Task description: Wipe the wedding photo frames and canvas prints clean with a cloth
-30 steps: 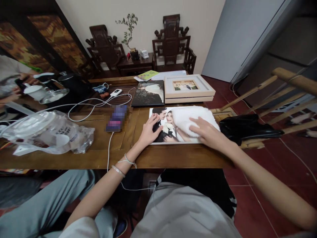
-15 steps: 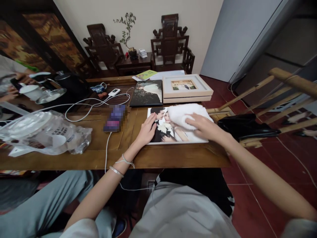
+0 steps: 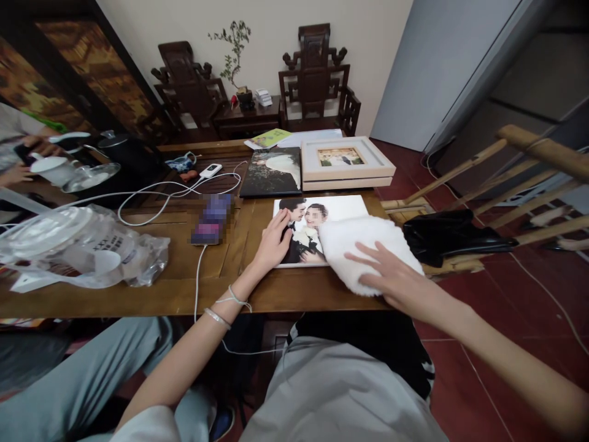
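A white-edged wedding photo panel (image 3: 306,239), showing a couple, lies flat on the wooden table in front of me. My left hand (image 3: 276,239) rests on its left side, fingers stretched out and flat. Over the panel's right part and past its near edge spreads a fluffy white cloth (image 3: 363,236). My right hand (image 3: 384,270) lies on top of this cloth with its fingers spread, pressing it down. The panel's lower right corner is hidden under the cloth.
Behind the panel are a dark photo panel (image 3: 271,172) and a pale framed picture (image 3: 347,161). Left of it lie a phone (image 3: 211,220) with a white cable and a clear plastic bag (image 3: 147,255). A bamboo chair (image 3: 453,178) bearing a black bag (image 3: 437,233) stands right; another person's hand (image 3: 39,146) is far left.
My right hand and the white cloth have moved toward me and to the right, uncovering the panel's upper right. The cloth is more spread out. My left hand stays in place.
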`<state>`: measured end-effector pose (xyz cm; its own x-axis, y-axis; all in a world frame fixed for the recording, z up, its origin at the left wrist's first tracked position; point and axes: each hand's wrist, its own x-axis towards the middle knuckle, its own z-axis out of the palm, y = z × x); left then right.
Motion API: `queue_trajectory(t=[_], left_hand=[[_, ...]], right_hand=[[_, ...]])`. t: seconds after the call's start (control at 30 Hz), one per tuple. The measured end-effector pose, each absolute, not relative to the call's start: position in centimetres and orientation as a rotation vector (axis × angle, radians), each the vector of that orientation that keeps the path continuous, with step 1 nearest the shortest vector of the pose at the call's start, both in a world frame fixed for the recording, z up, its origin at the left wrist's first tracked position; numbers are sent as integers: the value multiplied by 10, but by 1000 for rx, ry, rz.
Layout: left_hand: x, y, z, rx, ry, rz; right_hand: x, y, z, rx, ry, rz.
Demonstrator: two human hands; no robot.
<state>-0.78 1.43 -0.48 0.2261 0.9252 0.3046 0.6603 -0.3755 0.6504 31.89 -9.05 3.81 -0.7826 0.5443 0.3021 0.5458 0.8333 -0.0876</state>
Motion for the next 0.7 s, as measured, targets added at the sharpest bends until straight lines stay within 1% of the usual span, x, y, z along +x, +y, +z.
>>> queue_trajectory(t=[0.1,0.17,0.33,0.5,0.6,0.7], left_hand=[[-8,15,-4,2121,1451,961],[-8,14,-2,2128,1446,960],[-8,12,1,2129,1448,954],[-7,15,1,2135,1465,965],[-7,17,1,2152,1456,965],[-6,18,0,2149,1465,977]], right_hand=[[321,-114,39,-792,-2698,-1],[320,-108,47,-781,-2736,-7],[310,-33,70,-959,-2740,-5],[298,49,80,-1093,-2698,100],[297,64,81,-1099,-2664,138],[301,42,74,-1100,-2685,72]])
